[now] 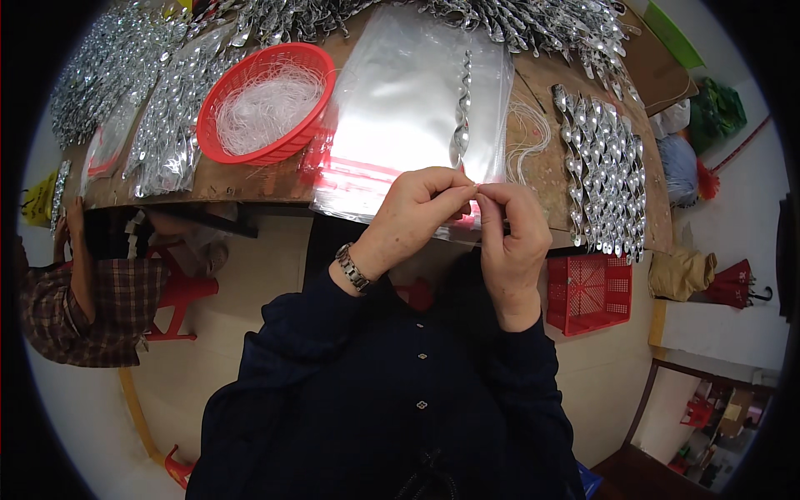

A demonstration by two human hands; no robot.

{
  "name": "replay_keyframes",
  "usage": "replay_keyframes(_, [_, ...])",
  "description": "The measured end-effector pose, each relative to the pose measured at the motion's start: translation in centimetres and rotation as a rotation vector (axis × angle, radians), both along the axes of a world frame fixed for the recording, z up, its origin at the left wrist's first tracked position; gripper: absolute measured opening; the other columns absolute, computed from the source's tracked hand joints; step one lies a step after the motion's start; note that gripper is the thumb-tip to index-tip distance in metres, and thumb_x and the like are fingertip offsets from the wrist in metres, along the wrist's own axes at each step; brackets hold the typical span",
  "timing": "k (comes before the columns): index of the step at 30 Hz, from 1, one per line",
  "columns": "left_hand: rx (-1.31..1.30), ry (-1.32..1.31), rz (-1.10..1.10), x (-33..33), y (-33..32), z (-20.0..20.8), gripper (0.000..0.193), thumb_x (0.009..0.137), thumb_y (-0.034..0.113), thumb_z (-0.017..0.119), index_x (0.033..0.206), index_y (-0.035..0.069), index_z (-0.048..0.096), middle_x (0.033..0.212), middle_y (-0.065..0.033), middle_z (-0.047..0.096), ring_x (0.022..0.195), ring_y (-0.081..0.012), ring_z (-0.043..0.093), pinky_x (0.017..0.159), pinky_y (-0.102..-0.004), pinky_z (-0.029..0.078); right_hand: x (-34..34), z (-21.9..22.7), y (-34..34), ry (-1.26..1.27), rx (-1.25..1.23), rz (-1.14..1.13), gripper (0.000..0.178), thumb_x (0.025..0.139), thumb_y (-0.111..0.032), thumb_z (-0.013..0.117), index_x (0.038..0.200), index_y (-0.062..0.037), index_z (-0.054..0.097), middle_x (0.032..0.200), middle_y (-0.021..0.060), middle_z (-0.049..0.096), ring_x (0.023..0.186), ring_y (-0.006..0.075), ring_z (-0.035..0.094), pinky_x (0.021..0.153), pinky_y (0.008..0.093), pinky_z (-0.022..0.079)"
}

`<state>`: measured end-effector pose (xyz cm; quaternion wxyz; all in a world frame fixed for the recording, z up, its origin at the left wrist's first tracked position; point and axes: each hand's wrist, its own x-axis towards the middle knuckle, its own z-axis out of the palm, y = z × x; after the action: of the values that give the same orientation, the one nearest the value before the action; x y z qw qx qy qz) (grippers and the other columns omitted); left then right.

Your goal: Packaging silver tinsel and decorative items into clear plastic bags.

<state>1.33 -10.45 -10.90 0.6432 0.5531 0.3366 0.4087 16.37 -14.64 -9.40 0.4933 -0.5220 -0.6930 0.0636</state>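
Note:
My left hand (417, 208), with a metal watch on its wrist, and my right hand (512, 233) meet over the table's near edge. Both are closed in a pinch, fingertips touching. What they pinch is too fine to make out. One silver twisted spiral strip (463, 108) lies lengthwise on a stack of clear plastic bags (392, 75); its near end reaches my left fingers and is hidden there. The bags have red bands along their near side. Loose clear threads (527, 137) lie on the table beside the stack, just beyond my right hand.
Left of the bags, a red basket (312, 125) holds tangled clear thread. Silver spirals (604, 175) lie in rows at right; more heaps (117, 75) cover the far and left table. A red crate (589, 321) stands below. Another person in a plaid shirt (117, 292) is at left.

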Motion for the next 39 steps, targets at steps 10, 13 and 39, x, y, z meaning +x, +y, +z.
replay_keyframes(10, [0.32,0.188,0.1,0.6,-0.3,-0.4,0.016,0.093,0.007,0.058,0.1,-0.004,0.067,0.084,-0.0023,0.063,0.076,-0.0081,0.056,0.068,-0.0233,0.046,0.0,0.5,-0.1,0.008,-0.043,-0.031,0.007,0.083,0.003,0.063,0.087,-0.0014,0.061,0.082,0.0141,0.06,0.075,0.0328,0.061,0.065,0.0374,0.048])
replay_keyframes(13, [0.401,0.262,0.139,0.9,-0.4,-0.3,0.016,0.091,0.005,0.057,0.099,-0.004,0.067,0.084,-0.0048,0.063,0.075,-0.0105,0.057,0.067,-0.0249,0.046,0.2,0.5,-0.1,-0.023,-0.051,-0.04,0.008,0.082,0.003,0.063,0.087,-0.0018,0.06,0.081,0.0134,0.06,0.073,0.032,0.06,0.064,0.0378,0.047])
replay_keyframes(39, [0.123,0.083,0.039,0.3,0.0,-0.4,0.018,0.095,0.01,0.059,0.104,-0.003,0.067,0.091,-0.001,0.066,0.084,-0.0049,0.058,0.074,-0.0202,0.046,1.0,-1.0,0.2,0.637,-0.361,0.212,0.007,0.095,-0.003,0.056,0.098,0.0007,0.061,0.099,0.0016,0.06,0.078,0.0048,0.051,0.073,0.0197,0.042])
